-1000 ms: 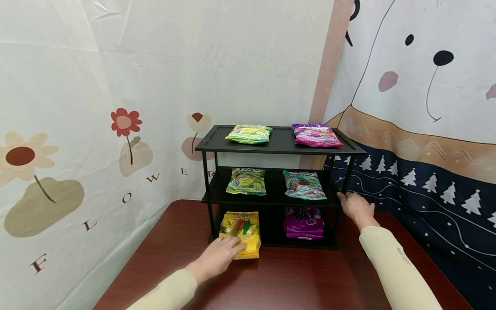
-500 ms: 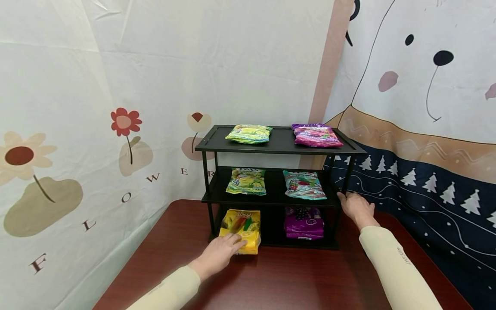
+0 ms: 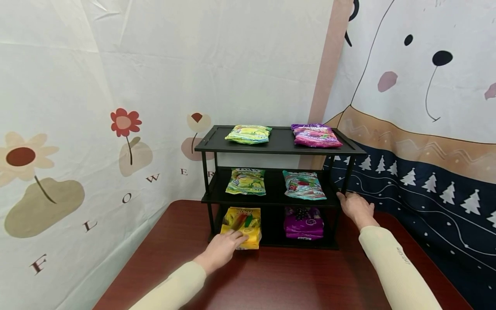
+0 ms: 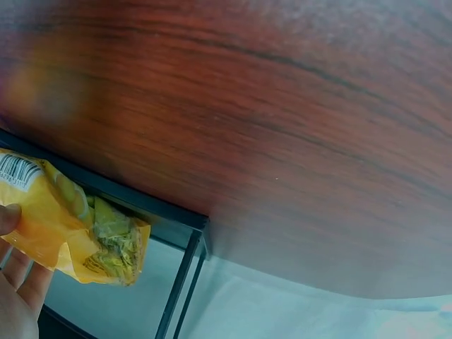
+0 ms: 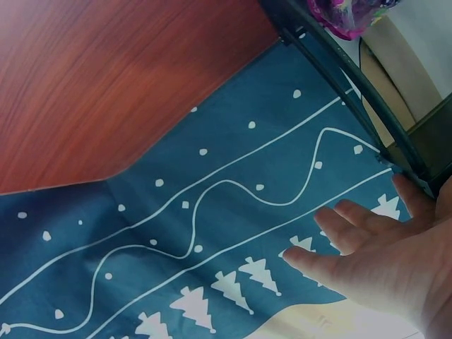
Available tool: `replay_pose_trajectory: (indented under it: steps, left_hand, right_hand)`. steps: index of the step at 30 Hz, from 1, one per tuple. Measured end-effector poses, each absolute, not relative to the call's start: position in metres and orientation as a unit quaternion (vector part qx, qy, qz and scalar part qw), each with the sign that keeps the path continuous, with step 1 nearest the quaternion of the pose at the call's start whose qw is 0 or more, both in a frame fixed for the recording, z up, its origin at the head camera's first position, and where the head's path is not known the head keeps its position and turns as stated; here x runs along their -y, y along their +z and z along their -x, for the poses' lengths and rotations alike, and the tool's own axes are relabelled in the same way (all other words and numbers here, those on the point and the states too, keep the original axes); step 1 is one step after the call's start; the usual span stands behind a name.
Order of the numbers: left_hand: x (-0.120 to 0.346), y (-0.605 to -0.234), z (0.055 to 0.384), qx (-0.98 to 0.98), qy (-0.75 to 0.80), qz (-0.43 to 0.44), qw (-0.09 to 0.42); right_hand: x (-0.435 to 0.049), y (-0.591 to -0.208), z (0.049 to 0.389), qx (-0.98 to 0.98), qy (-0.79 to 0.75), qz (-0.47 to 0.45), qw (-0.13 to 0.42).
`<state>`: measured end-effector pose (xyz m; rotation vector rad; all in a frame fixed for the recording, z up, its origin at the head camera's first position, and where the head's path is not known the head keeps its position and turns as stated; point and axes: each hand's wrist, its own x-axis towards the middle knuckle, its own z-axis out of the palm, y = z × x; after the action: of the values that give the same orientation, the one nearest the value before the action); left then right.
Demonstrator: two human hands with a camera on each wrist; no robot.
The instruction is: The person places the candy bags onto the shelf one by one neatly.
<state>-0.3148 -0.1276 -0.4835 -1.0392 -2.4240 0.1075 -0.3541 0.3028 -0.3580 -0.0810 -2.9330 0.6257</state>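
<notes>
My left hand holds a yellow snack bag by its near left part, at the front of the bottom tier of a black three-tier rack. In the left wrist view, the thumb lies on one face of the yellow bag and the fingers are behind it. The bag's far part is between the bottom and middle tiers, while its near end overlaps the rack's front edge. My right hand touches the rack's right side at the middle tier; in the right wrist view its fingers are extended and loose.
A purple bag lies at right on the bottom tier. The middle tier carries a green bag and a teal bag; on top lie a yellow-green bag and a pink-purple bag. Printed cloth hangs behind the reddish-brown table.
My left hand and the yellow bag have moved away from me, farther into the bottom tier, and the bag's near end has risen in view. The right hand has stayed put.
</notes>
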Motion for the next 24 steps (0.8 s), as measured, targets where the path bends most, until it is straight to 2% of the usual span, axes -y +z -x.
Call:
replay_pose_trajectory:
  steps: [15, 24]
  left_hand:
    - [0.121, -0.486, 0.328, 0.896, 0.024, 0.36, 0.26]
    - [0.123, -0.484, 0.321, 0.9, 0.022, 0.361, 0.244]
  right_hand:
    - [-0.303, -0.359, 0.354, 0.975, 0.208, 0.025, 0.071]
    - [-0.303, -0.359, 0.354, 0.976, 0.206, 0.025, 0.066]
